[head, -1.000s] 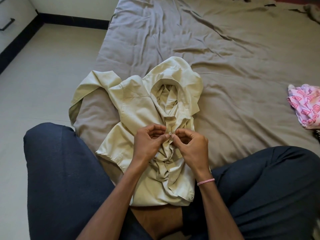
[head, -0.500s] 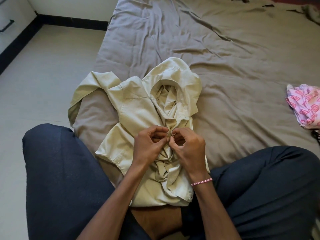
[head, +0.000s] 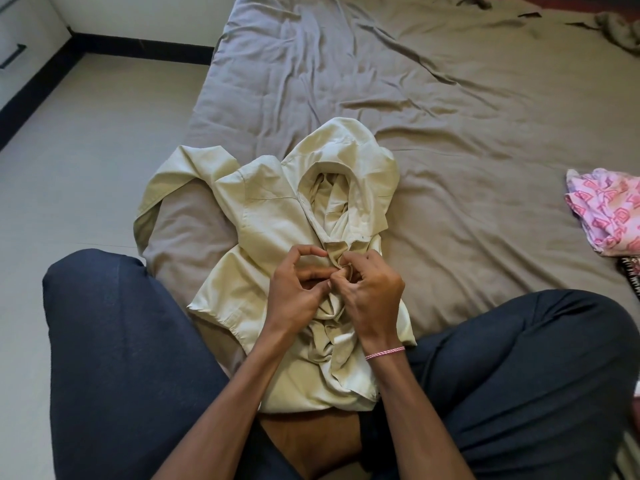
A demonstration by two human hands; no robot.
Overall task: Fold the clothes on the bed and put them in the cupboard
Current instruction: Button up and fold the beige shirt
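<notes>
Plainly, the only marking on any cloth is the print on the pink garment (head: 609, 209) at 3 o'clock: darker pink squares and angular shapes, not lettering. Just below it a dark patterned cloth (head: 631, 276) pokes in from the picture's edge, its pattern too small to make out.

The cream shirt (head: 277, 216) lies crumpled at the centre, on the near corner of the bed (head: 450, 133). Its collar opens towards 12 o'clock and one sleeve loops out towards 9 o'clock over the bed's edge. Its lower end rests between the person's knees, which are in dark blue trousers (head: 121, 341).

Both hands meet over the shirt's front, knuckles up and wrists coming in from 6 o'clock. The left hand (head: 294, 292) has thumb and forefinger curved into a ring, their tips pinching the front edge of the fabric. The right hand (head: 370, 292), just beside it and touching it, has its fingers curled tightly round a small bunch of the same cloth. A pink and white string bracelet (head: 384, 352) circles the right wrist.

At 10 o'clock, beyond the pale floor (head: 86, 168), stands a white cupboard (head: 20, 26) with a dark handle.
</notes>
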